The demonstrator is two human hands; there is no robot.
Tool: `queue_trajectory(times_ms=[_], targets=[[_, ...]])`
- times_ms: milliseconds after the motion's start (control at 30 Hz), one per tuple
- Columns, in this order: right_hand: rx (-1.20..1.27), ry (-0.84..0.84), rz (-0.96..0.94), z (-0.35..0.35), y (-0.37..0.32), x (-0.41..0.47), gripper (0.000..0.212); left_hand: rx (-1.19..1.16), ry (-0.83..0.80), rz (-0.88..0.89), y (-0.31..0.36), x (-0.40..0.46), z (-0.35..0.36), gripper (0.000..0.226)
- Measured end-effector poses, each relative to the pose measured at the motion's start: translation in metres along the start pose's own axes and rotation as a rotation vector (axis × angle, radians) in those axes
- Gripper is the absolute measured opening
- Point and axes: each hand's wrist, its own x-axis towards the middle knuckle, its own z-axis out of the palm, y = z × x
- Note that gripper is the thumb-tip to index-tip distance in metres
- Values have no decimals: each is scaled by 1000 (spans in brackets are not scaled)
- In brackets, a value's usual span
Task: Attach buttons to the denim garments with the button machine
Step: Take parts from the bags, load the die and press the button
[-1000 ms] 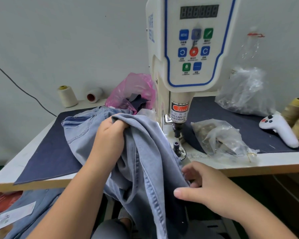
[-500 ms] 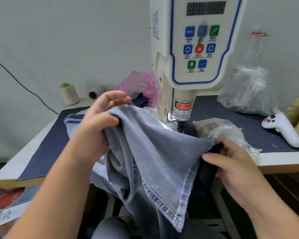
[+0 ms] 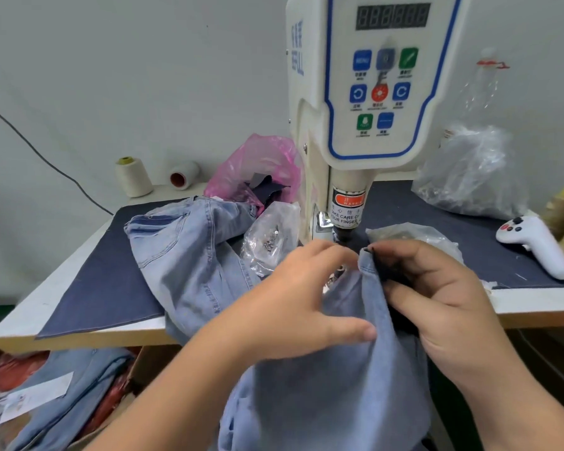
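A light blue denim garment hangs from the table edge in front of the white button machine. Its top corner sits just below the machine's punch head. My right hand pinches that corner, fingers curled round the fold. My left hand grips the cloth beside it, thumb pressed on the denim. More light denim lies heaped on the table to the left. A clear bag of metal buttons lies next to the machine.
A dark blue mat covers the table. A pink bag, two thread cones and a crumpled clear bag stand at the back. A white controller lies right. Jeans are piled below left.
Both hands have come together at the machine's punch head, bringing the garment's corner up under it. My left hand moved right, off the heap of denim, which now lies on the table.
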Motion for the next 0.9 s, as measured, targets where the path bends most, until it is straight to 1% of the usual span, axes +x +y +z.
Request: queue_trajectory(times_ms=[67,100,133,233,300,367,467,500,567,600,667,700,767,833,900], targets=[[-43,-13,-31,-2,-7,-1,51,-118,8,-20,-1,-2,1,91],[-52,-24,-31,-3,-8,-1,52,-180,-21,-33,1,-3,0,93],[-54,-31,-22,-4,-10,-3,52,-232,-45,-50,2,-3,-2,86],[-26,-46,39,-6,-9,-5,52,-271,-31,-79,2,1,-4,46],[-5,-63,88,-7,-8,-3,54,-268,-27,-67,1,2,-5,35],[-25,-86,120,-11,-8,-3,54,-259,-26,-43,0,0,-9,31],[13,-195,190,-19,-10,-1,38,-230,61,7,-3,-3,-16,28],[50,-219,250,-22,-9,0,42,-207,93,29,-4,-4,-17,26],[88,-226,404,-27,-3,1,55,-171,126,61,-6,-4,-19,22],[41,-245,468,-29,0,2,55,-161,124,73,-6,-5,-20,20],[-126,-336,547,-31,3,3,52,-146,97,99,-5,-5,-21,14],[-175,-390,558,-30,3,3,50,-136,80,106,-6,-5,-21,12],[-190,-470,545,-29,0,3,34,-105,50,108,-7,-6,-22,10],[-181,-468,530,-30,-3,4,21,-71,39,94,-8,-8,-24,11],[-245,-424,500,-34,-4,5,14,-49,34,57,-11,-11,-28,12]])
